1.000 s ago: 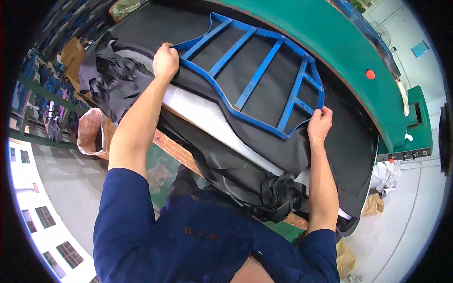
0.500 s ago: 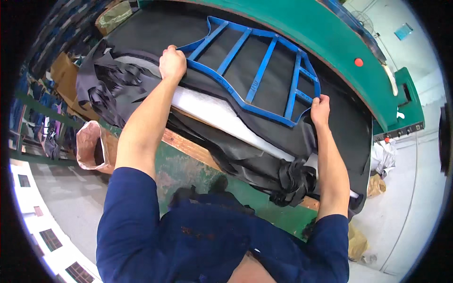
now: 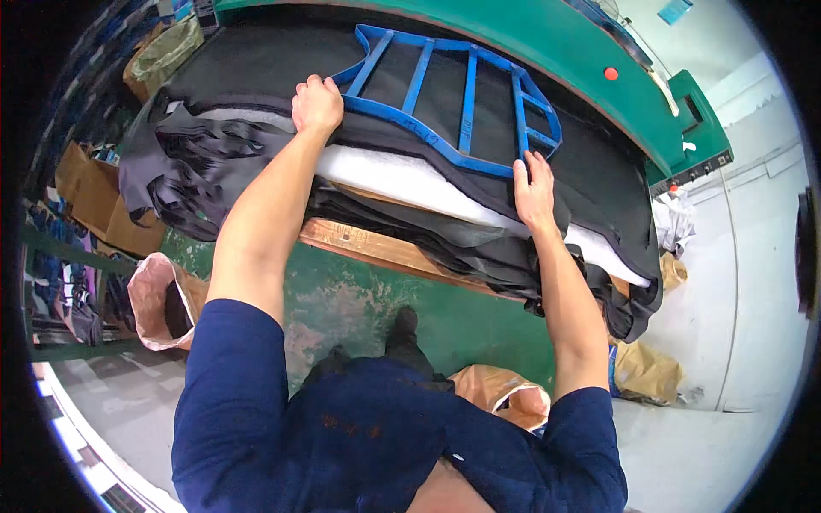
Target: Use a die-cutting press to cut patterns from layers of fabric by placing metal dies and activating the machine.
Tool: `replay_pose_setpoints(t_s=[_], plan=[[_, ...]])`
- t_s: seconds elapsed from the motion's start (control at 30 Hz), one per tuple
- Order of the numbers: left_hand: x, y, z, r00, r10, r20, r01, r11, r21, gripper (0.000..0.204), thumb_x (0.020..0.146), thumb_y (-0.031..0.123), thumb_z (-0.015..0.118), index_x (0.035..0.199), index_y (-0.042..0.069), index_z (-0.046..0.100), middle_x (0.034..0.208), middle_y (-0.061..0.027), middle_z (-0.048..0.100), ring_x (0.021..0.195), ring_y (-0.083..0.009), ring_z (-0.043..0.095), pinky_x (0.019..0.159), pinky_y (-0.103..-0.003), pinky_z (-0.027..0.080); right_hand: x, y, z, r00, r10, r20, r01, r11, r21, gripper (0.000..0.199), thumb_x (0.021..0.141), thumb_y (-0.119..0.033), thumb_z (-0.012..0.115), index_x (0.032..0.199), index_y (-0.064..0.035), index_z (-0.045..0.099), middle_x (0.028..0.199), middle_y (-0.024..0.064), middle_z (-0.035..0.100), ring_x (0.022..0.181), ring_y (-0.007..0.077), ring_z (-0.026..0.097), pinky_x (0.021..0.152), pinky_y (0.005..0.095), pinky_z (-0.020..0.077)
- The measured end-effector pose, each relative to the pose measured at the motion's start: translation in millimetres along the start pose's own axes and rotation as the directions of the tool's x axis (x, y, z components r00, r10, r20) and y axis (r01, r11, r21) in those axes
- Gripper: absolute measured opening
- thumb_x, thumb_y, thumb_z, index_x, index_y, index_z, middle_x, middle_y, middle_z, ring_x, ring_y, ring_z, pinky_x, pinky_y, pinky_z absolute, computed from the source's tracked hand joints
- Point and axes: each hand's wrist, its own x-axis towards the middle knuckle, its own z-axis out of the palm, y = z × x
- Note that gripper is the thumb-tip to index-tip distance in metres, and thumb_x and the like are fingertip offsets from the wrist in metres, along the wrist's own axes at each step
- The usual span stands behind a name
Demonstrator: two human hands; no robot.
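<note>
At the left, crumpled black material [image 3: 201,162] hangs over the end of the counter [image 3: 368,244], and a paper bag [image 3: 150,303] stands below it near the person's left arm. A stretch of smooth black sheet [image 3: 265,64] reaches from there to the left tip of the blue frame [image 3: 469,101], giving that side the widest margin. Along the middle, a white layer [image 3: 393,175] shows under the sheet's wavy near edge, above the counter's wooden border, while a green beam [image 3: 569,51] runs close behind the frame and limits the far side. Green floor [image 3: 479,333] lies between the person and the counter. Toward the right, more black sheet extends past the frame to the counter's right end, where the white wall is well apart. The left hand [image 3: 317,104] is curled closed on the frame's left tip, so the frame extends rightward and away from it. The right hand [image 3: 534,188] is partly open at the near right corner, fingertips touching the frame, thumb slightly apart; whether it grips cannot be told. The frame lies over the black sheet, mostly beyond both hands.
</note>
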Motion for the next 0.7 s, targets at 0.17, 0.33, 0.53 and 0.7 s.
replay_pose_setpoints(t_s=[0.17, 0.33, 0.53, 0.7], plan=[[0, 3, 0, 0.999, -0.035, 0.034, 0.033, 0.998, 0.044, 0.043, 0.100, 0.036, 0.044, 0.119, 0.001, 0.061, 0.119, -0.0275, 0.060, 0.110, -0.0441, 0.060, 0.096, -0.050, 0.048, -1, -2, 2, 0.999, 0.020, 0.035, -0.025, 0.991, 0.135, 0.053, 0.101, -0.040, 0.050, 0.135, 0.0005, 0.054, 0.142, 0.0244, 0.049, 0.133, 0.0389, 0.046, 0.112, 0.0453, 0.0344], [4, 8, -1, 0.999, -0.031, 0.021, 0.030, 0.998, 0.055, 0.043, 0.099, 0.035, 0.044, 0.117, 0.001, 0.062, 0.119, -0.0281, 0.060, 0.108, -0.0448, 0.061, 0.096, -0.050, 0.048, 3, -1, 0, 1.000, -0.004, 0.003, 0.004, 0.992, 0.127, 0.052, 0.100, -0.039, 0.051, 0.132, 0.0013, 0.055, 0.138, 0.0234, 0.052, 0.130, 0.0380, 0.048, 0.110, 0.0454, 0.0368], [10, 0, 3, 0.997, -0.028, 0.076, 0.021, 0.996, 0.088, 0.043, 0.099, 0.035, 0.044, 0.116, 0.000, 0.062, 0.118, -0.0299, 0.061, 0.110, -0.0450, 0.061, 0.096, -0.051, 0.048, 0, -6, 2, 0.997, -0.059, -0.042, 0.063, 0.993, 0.104, 0.047, 0.098, -0.037, 0.054, 0.125, 0.0021, 0.059, 0.126, 0.0234, 0.060, 0.118, 0.0392, 0.056, 0.103, 0.0467, 0.0430], [3, -7, 1, 0.994, -0.009, 0.111, 0.005, 0.999, 0.040, 0.045, 0.099, 0.036, 0.044, 0.121, 0.000, 0.060, 0.123, -0.0296, 0.059, 0.113, -0.0453, 0.060, 0.099, -0.050, 0.047, -11, -4, -1, 1.000, -0.007, -0.018, 0.009, 0.992, 0.128, 0.052, 0.098, -0.039, 0.053, 0.132, 0.0002, 0.056, 0.132, 0.0213, 0.057, 0.124, 0.0363, 0.053, 0.107, 0.0459, 0.0388]])
